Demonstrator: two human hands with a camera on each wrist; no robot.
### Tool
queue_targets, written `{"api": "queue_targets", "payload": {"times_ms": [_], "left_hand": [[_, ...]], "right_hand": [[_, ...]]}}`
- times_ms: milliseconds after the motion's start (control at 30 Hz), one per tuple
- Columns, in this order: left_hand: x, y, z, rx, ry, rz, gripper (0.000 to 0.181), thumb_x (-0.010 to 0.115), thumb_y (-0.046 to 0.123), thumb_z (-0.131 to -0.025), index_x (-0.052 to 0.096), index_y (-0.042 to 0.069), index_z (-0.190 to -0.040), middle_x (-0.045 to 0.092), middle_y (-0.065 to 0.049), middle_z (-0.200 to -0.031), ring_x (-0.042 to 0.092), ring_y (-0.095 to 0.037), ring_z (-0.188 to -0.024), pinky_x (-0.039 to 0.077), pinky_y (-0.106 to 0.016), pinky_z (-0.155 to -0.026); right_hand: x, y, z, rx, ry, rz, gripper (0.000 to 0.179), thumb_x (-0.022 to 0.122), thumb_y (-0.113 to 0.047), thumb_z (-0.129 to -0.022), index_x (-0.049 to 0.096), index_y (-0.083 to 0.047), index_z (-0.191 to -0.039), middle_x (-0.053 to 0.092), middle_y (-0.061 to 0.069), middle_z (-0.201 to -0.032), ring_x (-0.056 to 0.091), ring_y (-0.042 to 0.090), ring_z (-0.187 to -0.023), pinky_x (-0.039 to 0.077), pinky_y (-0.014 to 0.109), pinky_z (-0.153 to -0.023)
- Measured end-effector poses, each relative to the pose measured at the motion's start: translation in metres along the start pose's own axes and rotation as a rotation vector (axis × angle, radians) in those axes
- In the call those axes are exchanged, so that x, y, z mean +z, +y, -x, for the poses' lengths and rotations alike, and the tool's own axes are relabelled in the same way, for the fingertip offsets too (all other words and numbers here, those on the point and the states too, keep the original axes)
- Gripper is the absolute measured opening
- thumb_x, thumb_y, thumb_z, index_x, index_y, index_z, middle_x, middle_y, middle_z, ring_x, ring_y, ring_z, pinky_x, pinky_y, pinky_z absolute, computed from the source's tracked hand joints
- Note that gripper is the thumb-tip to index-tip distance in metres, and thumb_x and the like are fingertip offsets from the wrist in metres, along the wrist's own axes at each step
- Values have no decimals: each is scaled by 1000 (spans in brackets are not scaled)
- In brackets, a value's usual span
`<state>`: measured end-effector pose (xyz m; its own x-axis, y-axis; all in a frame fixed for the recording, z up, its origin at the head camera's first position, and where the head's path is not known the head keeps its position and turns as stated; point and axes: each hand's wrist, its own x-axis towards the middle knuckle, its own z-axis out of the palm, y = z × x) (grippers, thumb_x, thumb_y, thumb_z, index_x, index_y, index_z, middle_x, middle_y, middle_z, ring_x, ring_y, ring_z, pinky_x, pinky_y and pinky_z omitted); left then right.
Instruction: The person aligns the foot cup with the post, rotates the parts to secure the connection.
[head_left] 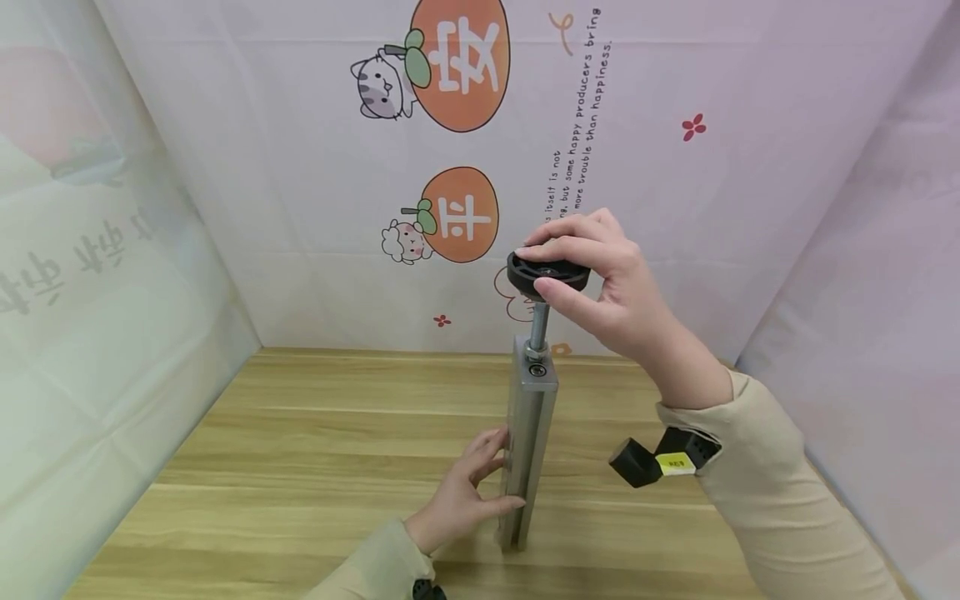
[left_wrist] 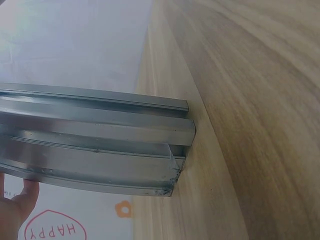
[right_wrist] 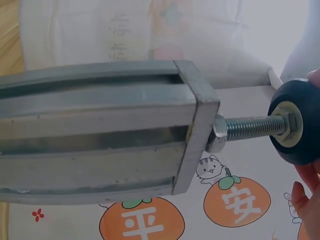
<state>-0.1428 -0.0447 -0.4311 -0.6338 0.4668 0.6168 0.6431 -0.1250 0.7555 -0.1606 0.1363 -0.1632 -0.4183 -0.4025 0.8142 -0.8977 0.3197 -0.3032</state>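
Observation:
An aluminium profile stands upright on the wooden table. My left hand grips its lower part, thumb on the near side and fingers on the other. A flat end plate caps the top of the profile. From this plate rises a threaded rod, with a nut against the plate. On the rod's upper end sits a black round levelling foot. My right hand holds the foot by its rim between thumb and fingers. In the left wrist view, the profile's grooved lower end meets the tabletop.
The wood-grain table spreads around the profile. White printed cloth hangs behind it, and pale cloth walls stand at the left and right. A black wrist camera sits on the right sleeve.

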Motion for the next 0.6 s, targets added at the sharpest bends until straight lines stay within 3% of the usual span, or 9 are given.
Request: {"api": "queue_targets", "payload": {"times_ms": [167,433,600], "left_hand": [[0,1,0,-9,-3,10,90,72,-6,-78,23,18,-151,35,-18,-140,38,-6,-128,46,-33,-103],[0,-1,0,21,-13,-3,90,71,-6,-79,22,16,-152,35,-12,-142,36,-6,-129,46,-32,-102],[0,-2,-1,37,-15,-9,90,71,-6,-79,21,14,-152,34,-11,-143,35,-7,-130,46,-31,-103]], "right_hand": [[1,-5,1,-11,29,83,22,66,-13,-79,73,0,-96,64,17,-102,37,11,-92,33,26,-74],[6,-14,-1,-16,114,233,23,77,-18,-74,75,-1,-90,56,14,-85,38,28,-84,29,29,-70],[8,-12,0,4,152,262,28,77,-24,-73,75,-2,-91,54,14,-83,39,29,-82,31,30,-66]]}}
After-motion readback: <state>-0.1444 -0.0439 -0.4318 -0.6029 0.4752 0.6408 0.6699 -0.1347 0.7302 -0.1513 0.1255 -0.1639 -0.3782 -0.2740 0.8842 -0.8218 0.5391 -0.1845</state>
